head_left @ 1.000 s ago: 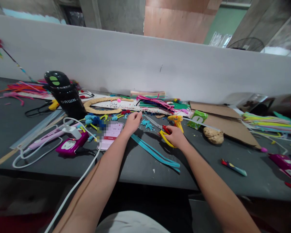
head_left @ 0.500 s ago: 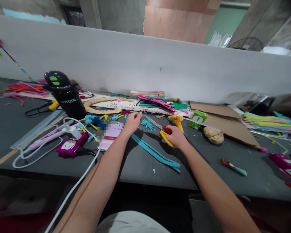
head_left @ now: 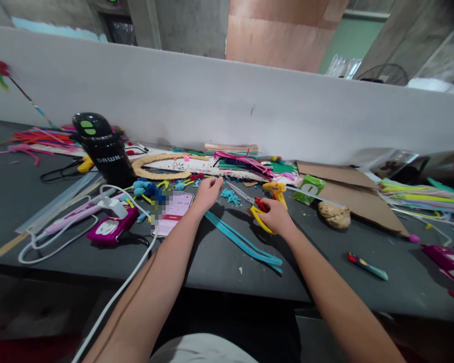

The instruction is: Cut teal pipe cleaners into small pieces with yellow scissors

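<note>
Dark grey bench (head_left: 219,262), matte, littered with craft stock, backed by a plain white partition (head_left: 212,111).

1. Right hand (head_left: 274,218): grip clamped on the yellow loop handles of the scissors (head_left: 245,197). I see them lying low on the bench, steel blades pointing away and to the left, apparently rested there to take their weight.
2. Left hand (head_left: 209,189): palm down, fingers curled, tips on the bench beyond the blades. I cannot tell whether this grip is pinching anything.
3. Teal pipe-cleaner bits (head_left: 227,194): short, fuzzy, scattered between the two hands, just beside the blade tips.
4. Teal strips (head_left: 245,244): long, flat, laid together, running diagonally under and between my forearms.
5. Phone (head_left: 175,212): face up, screen lit, just left of the left wrist, I judge for easy glancing.
6. Glue gun (head_left: 277,190): yellow plastic, behind the right hand.
7. Tumbler (head_left: 104,154): black, glossy, domed lid, far left.
8. Power strip (head_left: 111,228): magenta, white cable plugged in.
9. Cardboard sheet (head_left: 351,194): brown, flat, to the right.
</note>
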A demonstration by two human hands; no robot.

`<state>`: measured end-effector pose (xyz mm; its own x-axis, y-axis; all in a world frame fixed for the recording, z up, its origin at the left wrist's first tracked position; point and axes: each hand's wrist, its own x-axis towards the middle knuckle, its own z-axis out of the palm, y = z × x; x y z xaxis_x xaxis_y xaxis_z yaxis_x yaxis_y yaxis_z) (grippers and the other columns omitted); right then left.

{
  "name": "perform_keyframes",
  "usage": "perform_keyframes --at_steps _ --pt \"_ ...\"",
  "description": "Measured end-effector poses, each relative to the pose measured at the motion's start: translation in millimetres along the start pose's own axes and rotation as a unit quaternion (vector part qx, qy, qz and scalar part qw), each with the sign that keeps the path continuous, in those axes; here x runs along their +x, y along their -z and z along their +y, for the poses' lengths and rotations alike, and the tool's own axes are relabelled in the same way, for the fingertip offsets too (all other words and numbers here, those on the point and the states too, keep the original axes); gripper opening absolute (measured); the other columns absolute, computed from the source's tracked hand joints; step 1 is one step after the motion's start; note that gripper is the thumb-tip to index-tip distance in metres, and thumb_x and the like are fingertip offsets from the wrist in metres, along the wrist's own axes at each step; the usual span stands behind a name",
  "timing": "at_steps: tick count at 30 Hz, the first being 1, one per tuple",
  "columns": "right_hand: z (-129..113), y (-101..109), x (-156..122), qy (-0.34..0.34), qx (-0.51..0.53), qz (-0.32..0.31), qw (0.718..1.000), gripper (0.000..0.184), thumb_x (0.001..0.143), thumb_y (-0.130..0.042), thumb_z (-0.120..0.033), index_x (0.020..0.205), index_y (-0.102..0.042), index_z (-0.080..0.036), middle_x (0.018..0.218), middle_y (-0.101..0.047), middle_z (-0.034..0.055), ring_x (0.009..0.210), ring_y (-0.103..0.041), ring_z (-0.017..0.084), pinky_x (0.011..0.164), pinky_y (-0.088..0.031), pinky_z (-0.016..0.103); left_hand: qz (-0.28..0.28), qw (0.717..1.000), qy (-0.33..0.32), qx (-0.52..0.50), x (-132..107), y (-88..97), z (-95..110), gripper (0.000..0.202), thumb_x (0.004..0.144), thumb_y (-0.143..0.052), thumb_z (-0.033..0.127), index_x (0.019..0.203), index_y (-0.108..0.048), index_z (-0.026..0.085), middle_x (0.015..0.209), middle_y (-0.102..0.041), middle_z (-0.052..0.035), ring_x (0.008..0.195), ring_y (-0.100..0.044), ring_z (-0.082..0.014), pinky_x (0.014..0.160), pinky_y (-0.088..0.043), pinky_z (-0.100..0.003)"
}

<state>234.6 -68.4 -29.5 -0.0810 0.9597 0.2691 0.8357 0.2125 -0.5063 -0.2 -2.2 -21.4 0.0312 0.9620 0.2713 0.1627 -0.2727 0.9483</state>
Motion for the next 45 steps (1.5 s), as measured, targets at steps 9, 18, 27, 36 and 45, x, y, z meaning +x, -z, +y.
perform_keyframes --at_steps 9,18,27,36,45 --pt "1.8 -0.3 0.6 0.001 -0.009 -0.012 1.000 0.028 0.073 -0.066 -0.045 0.069 -0.059 -0.018 0.062 -0.054 -0.0012 0.059 -0.042 0.013 0.055 -0.029 0.026 -0.012 1.000 0.000 0.007 -0.3 0.1 1.1 0.041 0.086 -0.051 0.048 0.059 -0.041 0.019 0.051 -0.038 0.0050 0.047 -0.034 -0.0087 0.047 -0.025 -0.023" --pt "5.1 -2.8 1.4 0.016 0.000 -0.017 1.000 0.026 0.074 -0.065 -0.044 0.070 -0.064 -0.018 0.062 -0.055 -0.0005 0.059 -0.044 0.013 0.055 -0.028 0.026 -0.013 1.000 -0.001 0.011 -2.1 0.9 3.5 0.042 0.087 -0.050 0.049 0.059 -0.042 0.019 0.051 -0.039 0.0045 0.048 -0.034 -0.0092 0.047 -0.026 -0.024" --pt "-2.3 0.6 -0.8 -0.008 0.017 0.010 1.000 0.037 0.071 -0.066 -0.052 0.064 -0.052 -0.019 0.058 -0.048 -0.0023 0.057 -0.041 0.013 0.052 -0.027 0.026 0.012 0.999 -0.003 0.033 -0.7 2.3 3.5 0.040 0.088 -0.048 0.045 0.058 -0.041 0.019 0.050 -0.038 0.0044 0.049 -0.034 -0.0097 0.048 -0.025 -0.025" --pt "-1.1 -0.1 -0.5 -0.005 -0.008 0.001 1.000 0.032 0.072 -0.066 -0.049 0.066 -0.056 -0.019 0.061 -0.053 -0.0011 0.058 -0.042 0.013 0.054 -0.028 0.026 0.018 0.999 -0.003 0.039 -0.7 2.2 1.6 0.041 0.088 -0.048 0.045 0.056 -0.041 0.019 0.049 -0.038 0.0041 0.048 -0.033 -0.0098 0.048 -0.024 -0.026" --pt "2.4 -2.4 0.9 0.009 -0.010 -0.010 1.000 0.023 0.073 -0.065 -0.040 0.069 -0.058 -0.018 0.063 -0.054 -0.0015 0.059 -0.042 0.012 0.055 -0.028 0.026 0.006 1.000 -0.008 0.029 -1.2 1.7 2.6 0.043 0.088 -0.047 0.046 0.056 -0.040 0.019 0.048 -0.036 0.0048 0.048 -0.033 -0.0093 0.049 -0.024 -0.025"
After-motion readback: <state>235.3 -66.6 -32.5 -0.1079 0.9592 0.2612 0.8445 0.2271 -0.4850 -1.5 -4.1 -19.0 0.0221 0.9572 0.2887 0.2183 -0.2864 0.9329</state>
